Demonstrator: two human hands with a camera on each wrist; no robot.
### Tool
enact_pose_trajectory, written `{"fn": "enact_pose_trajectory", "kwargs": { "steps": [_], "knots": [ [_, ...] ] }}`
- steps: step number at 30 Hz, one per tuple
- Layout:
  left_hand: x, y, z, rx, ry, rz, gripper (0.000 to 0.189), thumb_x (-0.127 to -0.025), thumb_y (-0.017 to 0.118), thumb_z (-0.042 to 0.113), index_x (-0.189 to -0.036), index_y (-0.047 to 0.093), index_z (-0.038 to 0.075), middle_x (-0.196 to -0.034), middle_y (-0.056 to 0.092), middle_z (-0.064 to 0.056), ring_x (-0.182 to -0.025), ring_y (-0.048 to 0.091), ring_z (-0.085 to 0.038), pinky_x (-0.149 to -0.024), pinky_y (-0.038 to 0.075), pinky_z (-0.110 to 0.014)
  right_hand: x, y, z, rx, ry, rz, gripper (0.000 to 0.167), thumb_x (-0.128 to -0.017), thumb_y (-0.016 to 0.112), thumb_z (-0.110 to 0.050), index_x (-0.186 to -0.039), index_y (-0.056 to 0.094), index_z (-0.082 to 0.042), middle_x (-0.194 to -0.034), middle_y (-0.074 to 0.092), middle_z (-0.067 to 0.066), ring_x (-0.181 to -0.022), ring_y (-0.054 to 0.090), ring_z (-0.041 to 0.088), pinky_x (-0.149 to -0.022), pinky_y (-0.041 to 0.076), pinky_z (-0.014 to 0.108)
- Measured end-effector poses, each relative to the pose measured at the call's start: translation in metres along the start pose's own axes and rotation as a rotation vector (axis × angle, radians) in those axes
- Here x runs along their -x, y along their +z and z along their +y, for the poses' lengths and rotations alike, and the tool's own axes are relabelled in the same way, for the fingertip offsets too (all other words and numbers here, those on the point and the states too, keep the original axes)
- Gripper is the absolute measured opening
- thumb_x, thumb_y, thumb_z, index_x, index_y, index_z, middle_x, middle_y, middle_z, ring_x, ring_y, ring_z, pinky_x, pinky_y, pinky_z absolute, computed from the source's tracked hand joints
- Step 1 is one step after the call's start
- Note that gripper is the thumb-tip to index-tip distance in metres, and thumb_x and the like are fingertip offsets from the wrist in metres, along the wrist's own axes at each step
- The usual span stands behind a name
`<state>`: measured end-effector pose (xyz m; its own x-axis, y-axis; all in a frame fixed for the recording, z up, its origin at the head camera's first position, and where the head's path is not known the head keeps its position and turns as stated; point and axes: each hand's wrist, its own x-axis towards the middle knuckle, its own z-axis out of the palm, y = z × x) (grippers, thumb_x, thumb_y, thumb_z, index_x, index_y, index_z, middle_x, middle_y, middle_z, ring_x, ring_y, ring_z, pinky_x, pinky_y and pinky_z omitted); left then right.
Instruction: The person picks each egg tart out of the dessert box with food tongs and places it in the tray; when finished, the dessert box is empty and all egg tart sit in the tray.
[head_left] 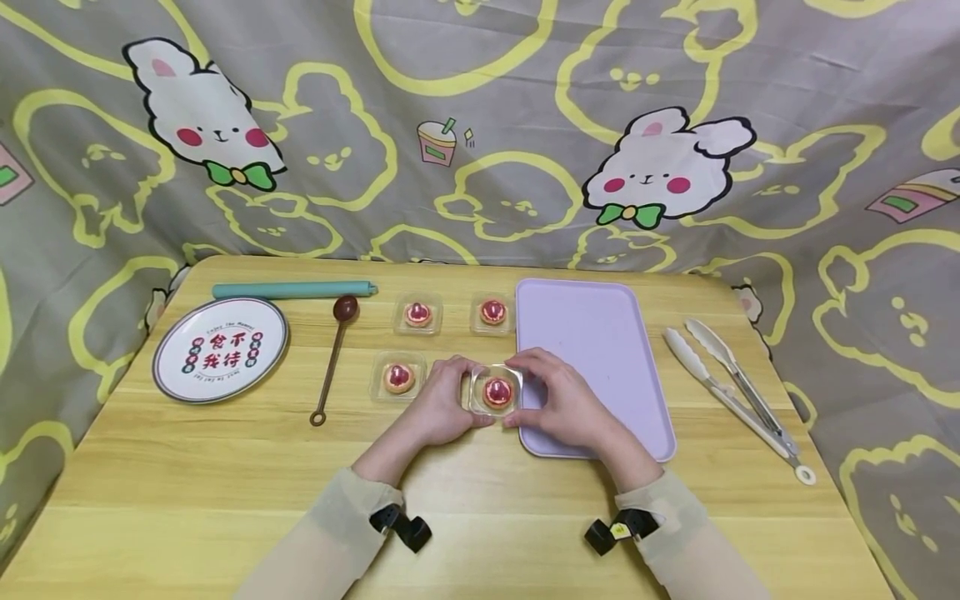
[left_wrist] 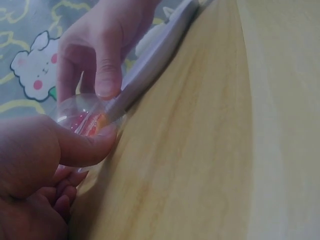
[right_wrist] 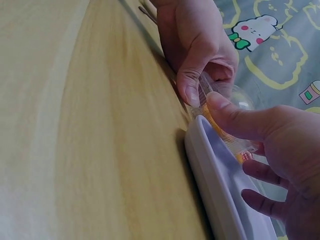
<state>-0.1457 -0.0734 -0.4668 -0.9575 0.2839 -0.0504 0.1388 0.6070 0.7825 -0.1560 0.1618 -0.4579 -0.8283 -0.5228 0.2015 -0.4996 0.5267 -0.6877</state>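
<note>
A small clear plastic box [head_left: 497, 410] with a red-topped tart [head_left: 497, 392] in it is held between both hands, at the left edge of the lilac tray [head_left: 592, 358]. My left hand [head_left: 442, 404] grips its left side, thumb at the near edge and fingers at the far side. On the opposite side, my right hand [head_left: 566, 404] pinches the box between thumb and fingers, reaching over the tray. In the left wrist view the box [left_wrist: 80, 106] looks tilted above the wood. The right wrist view has the box [right_wrist: 244, 97] beside the tray's rim [right_wrist: 200, 145].
Three similar boxed tarts stand near: one box [head_left: 382, 393] left of my left hand, another box [head_left: 405, 329] behind, a third box [head_left: 480, 325] beside the tray. Leftward lie a brown ladle [head_left: 330, 367], a printed plate [head_left: 221, 383] and a teal rod [head_left: 292, 290]; rightward, tongs [head_left: 738, 400].
</note>
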Motion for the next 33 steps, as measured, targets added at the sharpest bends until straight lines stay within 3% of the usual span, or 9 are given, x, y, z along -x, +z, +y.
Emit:
{"fn": "enact_pose_trajectory", "kwargs": {
  "steps": [12, 17, 24, 33],
  "knots": [
    [0.0, -0.001, 0.003, 0.023, -0.017, -0.007, 0.07, -0.064, 0.102, 0.012, -0.126, 0.069, 0.006, -0.121, 0.067, -0.004, -0.122, 0.053, -0.029, -0.112, 0.043, -0.048, 0.001, 0.002, 0.0, -0.062, -0.012, 0.011, 0.078, -0.067, 0.103, -0.021, -0.133, 0.066, -0.004, -0.131, 0.064, 0.0, -0.115, 0.061, 0.019, -0.098, 0.054, 0.042],
    [0.001, -0.001, 0.002, 0.019, -0.011, -0.012, 0.071, -0.066, 0.101, 0.012, -0.128, 0.067, 0.007, -0.12, 0.065, -0.006, -0.122, 0.052, -0.029, -0.112, 0.043, -0.049, -0.005, -0.002, -0.002, -0.042, 0.0, -0.065, 0.079, -0.069, 0.103, -0.024, -0.134, 0.063, -0.003, -0.119, 0.063, 0.0, -0.103, 0.059, 0.019, -0.093, 0.053, 0.041],
    [0.003, -0.002, 0.001, 0.024, -0.012, -0.017, 0.071, -0.069, 0.099, 0.013, -0.131, 0.064, 0.007, -0.123, 0.062, -0.007, -0.12, 0.052, -0.028, -0.11, 0.045, -0.049, -0.02, -0.007, -0.009, 0.001, 0.025, -0.193, 0.08, -0.07, 0.102, -0.029, -0.135, 0.063, 0.0, -0.119, 0.059, 0.003, -0.11, 0.057, 0.018, -0.105, 0.049, 0.043],
    [0.002, -0.001, 0.002, 0.037, -0.034, -0.029, 0.071, -0.069, 0.099, 0.013, -0.13, 0.064, 0.006, -0.122, 0.06, -0.009, -0.121, 0.052, -0.029, -0.112, 0.044, -0.05, -0.02, -0.005, -0.006, -0.031, 0.033, -0.153, 0.08, -0.064, 0.105, -0.028, -0.128, 0.062, -0.005, -0.117, 0.058, 0.002, -0.109, 0.057, 0.018, -0.103, 0.049, 0.042]
  ]
}}
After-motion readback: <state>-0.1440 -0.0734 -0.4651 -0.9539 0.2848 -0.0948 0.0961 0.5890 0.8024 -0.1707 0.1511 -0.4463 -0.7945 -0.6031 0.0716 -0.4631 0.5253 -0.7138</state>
